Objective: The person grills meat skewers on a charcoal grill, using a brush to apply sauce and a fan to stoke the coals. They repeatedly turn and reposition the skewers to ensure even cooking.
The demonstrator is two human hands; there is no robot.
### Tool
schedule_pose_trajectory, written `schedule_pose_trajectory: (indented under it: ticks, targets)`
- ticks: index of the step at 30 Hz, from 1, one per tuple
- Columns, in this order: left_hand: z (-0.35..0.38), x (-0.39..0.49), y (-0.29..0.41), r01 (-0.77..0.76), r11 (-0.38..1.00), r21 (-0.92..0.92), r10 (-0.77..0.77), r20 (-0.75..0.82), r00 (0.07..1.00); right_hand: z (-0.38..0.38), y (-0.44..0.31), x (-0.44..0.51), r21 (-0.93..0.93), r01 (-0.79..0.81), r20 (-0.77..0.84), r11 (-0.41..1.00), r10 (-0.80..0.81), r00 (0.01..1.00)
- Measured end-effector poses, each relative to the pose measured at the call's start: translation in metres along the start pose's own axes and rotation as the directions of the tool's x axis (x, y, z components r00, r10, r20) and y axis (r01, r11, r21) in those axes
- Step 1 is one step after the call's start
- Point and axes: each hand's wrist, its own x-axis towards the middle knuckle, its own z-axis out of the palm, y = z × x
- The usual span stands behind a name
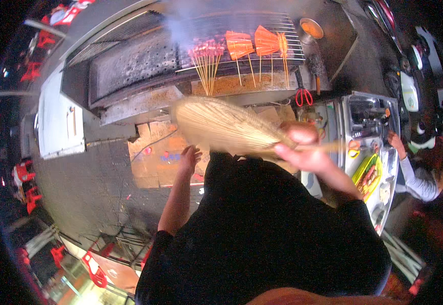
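Note:
My right hand (305, 150) is closed around the handle of a woven palm-leaf hand fan (225, 126), which is blurred and spreads in front of the grill. My left hand (191, 157) hangs by my side with fingers loosely bent, holding nothing. Beyond the fan, a bundle of meat skewers (207, 51) lies on the wire grate (295, 45) of a charcoal grill. To its right lie flat orange-red pieces (239, 45) on paired sticks, another such piece (266, 41), and a narrow skewered item (282, 44). Smoke rises over the grate's left part.
Red-handled scissors (304, 97) hang at the grill's front right, near a brush (315, 68). A bowl of orange seasoning (311, 28) stands behind. On the metal side table (391, 152) sits a yellow-green food basket (366, 177); another person's hand (396, 141) reaches there. Cardboard (156, 167) covers the floor.

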Motion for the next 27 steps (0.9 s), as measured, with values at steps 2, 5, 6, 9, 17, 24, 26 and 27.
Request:
schedule_pose_trajectory:
  ticks: [2,5,6,9,17,24,26,27]
  targets:
    - [0.014,0.038,0.035,-0.014,1.0,-0.027,0.017,0.111,0.994,0.002,-0.004,0.027,0.139,0.024,-0.027,0.99,-0.021,0.999]
    - [0.035,0.103,0.088,0.082,0.996,-0.034,-0.068,0.305,0.95,0.004,-0.02,0.064,-0.565,-0.382,-0.525,0.731,0.039,0.85]
    - [0.042,0.119,0.099,0.041,0.999,0.003,-0.039,0.368,0.929,0.014,-0.022,0.067,-0.688,-0.269,-0.384,0.674,-0.024,0.923]
    - [0.071,0.171,0.125,-0.038,0.994,0.099,-0.021,0.539,0.842,0.05,-0.045,0.072,-0.345,-0.043,0.063,0.938,0.069,0.996]
    - [0.125,0.207,0.134,0.429,0.903,-0.017,-0.265,0.764,0.588,0.036,-0.006,0.063,-0.499,-0.343,-0.296,0.796,0.215,0.931]
    - [0.142,0.183,0.138,0.419,0.901,-0.112,-0.253,0.651,0.716,0.05,-0.021,0.091,-0.381,-0.63,-0.597,0.676,0.341,0.726]
    - [0.145,0.183,0.138,0.416,0.893,-0.171,-0.228,0.625,0.746,0.064,-0.035,0.089,-0.272,-0.53,-0.377,0.803,0.418,0.827]
    - [0.145,0.184,0.137,0.404,0.9,-0.165,-0.216,0.636,0.741,0.068,-0.039,0.086,-0.104,-0.518,-0.315,0.849,0.466,0.827]
